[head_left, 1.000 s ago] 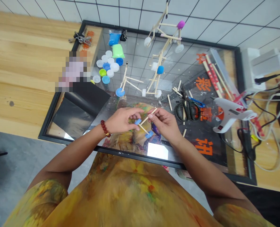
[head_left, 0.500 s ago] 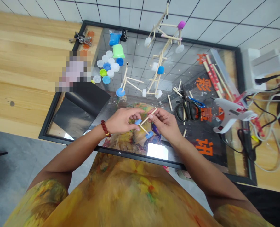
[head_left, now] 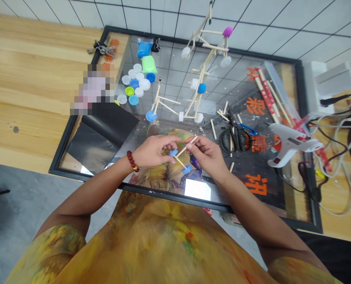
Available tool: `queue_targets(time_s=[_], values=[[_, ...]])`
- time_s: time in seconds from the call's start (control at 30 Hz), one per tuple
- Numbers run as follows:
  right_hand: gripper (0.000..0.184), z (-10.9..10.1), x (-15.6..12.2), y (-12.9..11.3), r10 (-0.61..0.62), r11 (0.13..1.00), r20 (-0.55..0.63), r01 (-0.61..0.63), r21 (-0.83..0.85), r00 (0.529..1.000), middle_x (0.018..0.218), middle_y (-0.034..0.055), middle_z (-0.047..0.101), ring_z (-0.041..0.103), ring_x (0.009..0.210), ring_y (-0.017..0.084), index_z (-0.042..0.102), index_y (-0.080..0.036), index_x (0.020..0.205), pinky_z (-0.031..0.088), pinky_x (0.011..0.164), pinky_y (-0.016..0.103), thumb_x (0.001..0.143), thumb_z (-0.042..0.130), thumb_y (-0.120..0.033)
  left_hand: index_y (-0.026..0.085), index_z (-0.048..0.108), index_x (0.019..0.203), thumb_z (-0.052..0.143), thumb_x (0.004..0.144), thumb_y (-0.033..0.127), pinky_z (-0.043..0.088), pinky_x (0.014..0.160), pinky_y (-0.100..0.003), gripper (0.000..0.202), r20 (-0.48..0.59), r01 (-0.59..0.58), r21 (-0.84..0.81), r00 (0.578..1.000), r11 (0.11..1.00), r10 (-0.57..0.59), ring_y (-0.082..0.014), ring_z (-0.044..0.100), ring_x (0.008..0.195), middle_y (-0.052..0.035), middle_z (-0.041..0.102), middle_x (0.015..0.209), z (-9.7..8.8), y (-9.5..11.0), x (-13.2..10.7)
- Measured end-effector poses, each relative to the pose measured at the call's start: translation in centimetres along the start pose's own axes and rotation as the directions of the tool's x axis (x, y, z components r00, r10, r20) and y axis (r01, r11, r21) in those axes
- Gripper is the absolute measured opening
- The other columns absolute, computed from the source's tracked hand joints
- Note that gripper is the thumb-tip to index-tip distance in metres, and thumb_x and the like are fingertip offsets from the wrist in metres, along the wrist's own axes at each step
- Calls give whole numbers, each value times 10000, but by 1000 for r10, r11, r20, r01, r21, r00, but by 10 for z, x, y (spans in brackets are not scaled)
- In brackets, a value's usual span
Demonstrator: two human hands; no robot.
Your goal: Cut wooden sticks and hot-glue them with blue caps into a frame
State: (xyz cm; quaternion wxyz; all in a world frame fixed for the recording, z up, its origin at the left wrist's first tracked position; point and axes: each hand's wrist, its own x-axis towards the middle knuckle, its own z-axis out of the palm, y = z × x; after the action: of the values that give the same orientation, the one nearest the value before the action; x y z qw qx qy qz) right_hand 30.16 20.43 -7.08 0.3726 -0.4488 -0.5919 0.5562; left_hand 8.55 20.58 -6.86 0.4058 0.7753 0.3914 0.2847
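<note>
Near the front edge of the black-framed mirrored panel (head_left: 175,38), which lies on the wooden surface (head_left: 30,79), a small assembly of wooden sticks (head_left: 179,157) fitted with two blue bottle caps (head_left: 173,153) is held above the panel between both hands. The left hand (head_left: 153,152), identified by a red bead bracelet (head_left: 132,161) at the wrist, is positioned beside the nearer cap, and its fingers (head_left: 171,142) are closed on the assembly. The right hand (head_left: 206,154) is placed on the opposite side, with its fingers (head_left: 191,142) closed on the upper sticks. Black-handled scissors (head_left: 234,139) are laid to the right of the right hand, among loose wooden sticks (head_left: 213,129). A white hot glue gun (head_left: 290,142) is located near the right edge of the panel, with a bundle of long sticks (head_left: 267,92) beside the right corner behind it. Assembled stick models with bottle-cap wheels (head_left: 193,94) are positioned toward the rear edge. A cluster of plastic bottle caps (head_left: 135,83) is placed near the rear left corner, and a black sheet (head_left: 104,138) is laid along the left edge.
</note>
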Motion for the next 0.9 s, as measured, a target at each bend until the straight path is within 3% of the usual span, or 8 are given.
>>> queue_targets(time_s=[0.9], values=[[240,0,2,5,-46,999,14,46,-27,999,771,-2,632,577,691,121,632,-210,837,490,687,273,853,639,-450,196,600,1201,831,669,297,530,755,-262,589,-21,-16,1,1000,1000,16,-136,659,817,-34,728,951,1,-1,-1]])
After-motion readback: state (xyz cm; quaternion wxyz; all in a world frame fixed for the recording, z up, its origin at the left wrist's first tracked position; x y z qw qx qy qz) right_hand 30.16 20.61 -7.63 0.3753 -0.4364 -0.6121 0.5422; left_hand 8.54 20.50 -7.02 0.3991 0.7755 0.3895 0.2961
